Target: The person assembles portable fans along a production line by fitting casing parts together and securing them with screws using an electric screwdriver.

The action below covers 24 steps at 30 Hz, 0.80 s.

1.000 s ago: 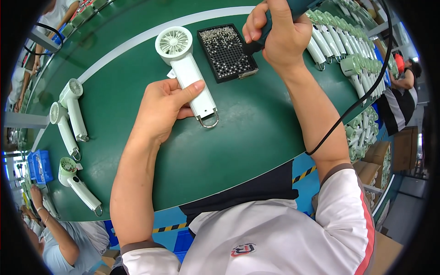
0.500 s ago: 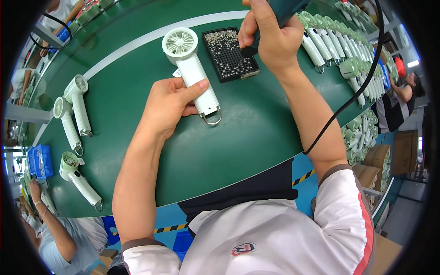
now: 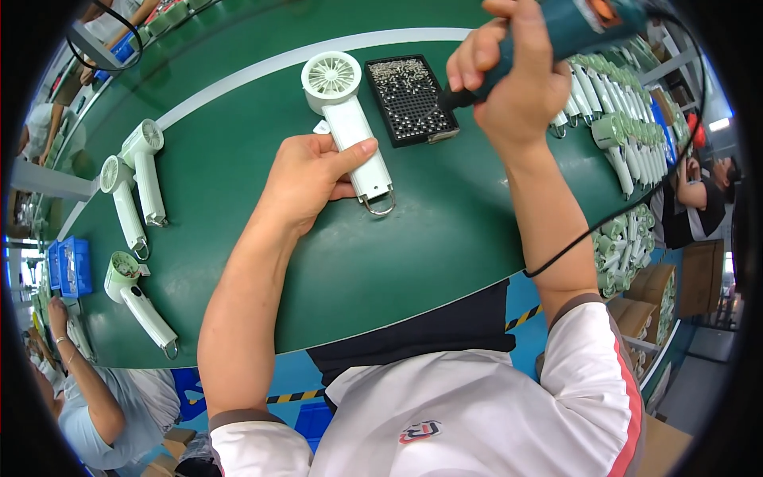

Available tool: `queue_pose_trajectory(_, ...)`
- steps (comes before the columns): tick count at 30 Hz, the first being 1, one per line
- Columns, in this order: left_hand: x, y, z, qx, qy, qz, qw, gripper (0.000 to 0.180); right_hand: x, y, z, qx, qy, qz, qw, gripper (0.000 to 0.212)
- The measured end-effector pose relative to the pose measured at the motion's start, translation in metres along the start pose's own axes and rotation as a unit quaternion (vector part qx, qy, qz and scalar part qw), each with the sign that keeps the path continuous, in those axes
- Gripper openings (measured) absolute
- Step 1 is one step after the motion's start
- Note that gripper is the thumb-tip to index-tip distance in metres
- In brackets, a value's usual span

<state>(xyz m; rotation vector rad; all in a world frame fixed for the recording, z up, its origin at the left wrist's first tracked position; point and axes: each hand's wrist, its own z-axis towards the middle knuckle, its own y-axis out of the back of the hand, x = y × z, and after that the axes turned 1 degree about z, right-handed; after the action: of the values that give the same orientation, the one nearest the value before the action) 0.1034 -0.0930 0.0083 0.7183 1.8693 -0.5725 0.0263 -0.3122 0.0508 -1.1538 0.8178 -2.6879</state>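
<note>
My left hand (image 3: 310, 173) is closed around the handle of a pale green and white handheld fan (image 3: 358, 139), which lies on the green table with its round grille away from me and its wire loop toward me. In my right hand (image 3: 520, 87) is a dark teal electric screwdriver (image 3: 584, 32), gripped around its body, its dark nose pointing down and left. Below that nose sits a black screw tray (image 3: 413, 99) with small silver screws, many heaped at its far end and others in the holes. The screwdriver's tip is hard to make out against the tray.
Three more fans (image 3: 141, 306) lie on the left of the green table (image 3: 413, 262). Rows of fans (image 3: 628, 151) line the right side. A black cord (image 3: 588, 234) hangs across my right forearm. A blue bin (image 3: 73, 266) and a co-worker (image 3: 103, 405) are at the far left.
My right hand and the screwdriver have moved to the right, uncovering more of the screw tray. The view has shifted slightly; my left hand keeps its hold on the fan.
</note>
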Motion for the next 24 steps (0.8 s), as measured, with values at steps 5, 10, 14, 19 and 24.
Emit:
queue_pose_trajectory(5,0.0,0.001,-0.001,-0.002,0.001,0.003,1.0,0.037,0.012,-0.042,-0.026,0.039,-0.008,-0.071,0.997,0.052)
queue_pose_trajectory(10,-0.001,0.0,-0.002,-0.003,-0.005,0.003,1.0,0.038,0.011,-0.054,-0.046,0.139,-0.011,-0.095,0.986,0.053)
queue_pose_trajectory(14,0.0,0.001,-0.001,-0.002,-0.011,0.009,1.0,0.039,0.009,-0.058,-0.047,0.167,0.0,-0.149,0.975,0.05)
queue_pose_trajectory(19,0.002,0.001,-0.001,0.001,-0.018,0.003,1.0,0.04,0.003,-0.059,-0.049,0.172,0.007,-0.147,0.974,0.048)
queue_pose_trajectory(24,0.002,0.002,-0.001,0.007,-0.024,0.001,1.0,0.039,-0.001,-0.059,-0.051,0.162,0.003,-0.149,0.976,0.045)
